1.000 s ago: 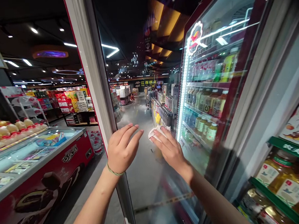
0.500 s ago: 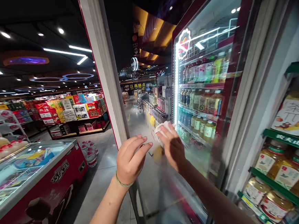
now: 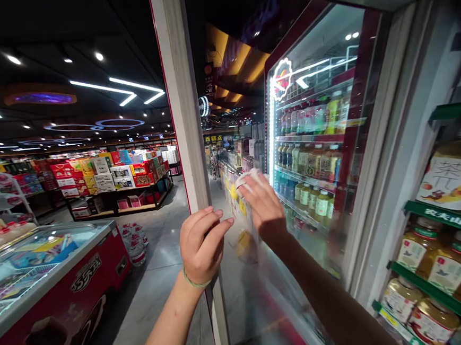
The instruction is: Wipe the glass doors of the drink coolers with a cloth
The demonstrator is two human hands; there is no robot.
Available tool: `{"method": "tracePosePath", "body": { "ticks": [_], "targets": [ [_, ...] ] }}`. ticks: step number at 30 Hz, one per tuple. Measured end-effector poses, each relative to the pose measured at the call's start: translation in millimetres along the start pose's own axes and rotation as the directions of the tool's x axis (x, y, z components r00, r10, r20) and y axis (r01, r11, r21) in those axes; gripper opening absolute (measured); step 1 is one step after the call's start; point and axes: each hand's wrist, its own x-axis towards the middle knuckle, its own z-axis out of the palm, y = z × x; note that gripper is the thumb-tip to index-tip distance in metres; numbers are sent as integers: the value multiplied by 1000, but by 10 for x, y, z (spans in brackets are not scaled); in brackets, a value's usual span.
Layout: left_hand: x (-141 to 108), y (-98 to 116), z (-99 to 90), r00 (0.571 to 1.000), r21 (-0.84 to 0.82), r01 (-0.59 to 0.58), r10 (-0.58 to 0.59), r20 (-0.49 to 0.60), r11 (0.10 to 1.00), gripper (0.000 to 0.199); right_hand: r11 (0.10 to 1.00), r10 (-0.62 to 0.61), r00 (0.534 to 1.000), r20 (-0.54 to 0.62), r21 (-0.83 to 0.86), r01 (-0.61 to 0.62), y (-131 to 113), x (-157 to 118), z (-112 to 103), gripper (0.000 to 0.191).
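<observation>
A glass cooler door (image 3: 248,298) stands open in front of me, its pale frame (image 3: 182,118) running up on the left. My left hand (image 3: 202,244), with a thin green band at the wrist, is at that frame, fingers curled round its edge; the thumb is hidden. My right hand (image 3: 267,204) lies against the inside of the glass with a crumpled white cloth (image 3: 250,177) under its fingers. Most of the cloth is covered by the hand. Lower down, the glass looks hazy.
At right, cooler shelves hold several bottles of tea (image 3: 450,174) behind green shelf strips (image 3: 437,214). A red chest freezer (image 3: 98,273) stands at left, with water bottles (image 3: 136,249) on the floor beside it. Boxed goods (image 3: 103,177) fill a display behind. Another lit drinks cooler (image 3: 308,150) appears in the glass.
The door frame and my view have shifted, so the frame sits further right. My right hand and the cloth are slightly higher on the glass. My left hand stays at the frame.
</observation>
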Motion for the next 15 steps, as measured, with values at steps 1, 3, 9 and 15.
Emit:
{"method": "tracePosePath", "body": {
  "ticks": [1, 3, 9, 15],
  "targets": [
    [8, -1, -11, 1000, -10, 8, -8, 6, 1000, 33, 999, 37, 998, -49, -10, -37, 2, 37, 4, 65],
    [26, -4, -35, 999, -34, 9, -8, 33, 999, 33, 997, 79, 993, -91, -20, -81, -8, 79, 11, 66],
    [56, 22, -87, 999, -48, 29, -28, 17, 998, 37, 999, -35, 999, 3, -2, 35, 59, 255, 10, 64],
    [56, 24, -49, 973, -42, 216, -218, -80, 976, 32, 995, 93, 987, -135, 53, -86, 92, 418, 34, 59]
  ]
}}
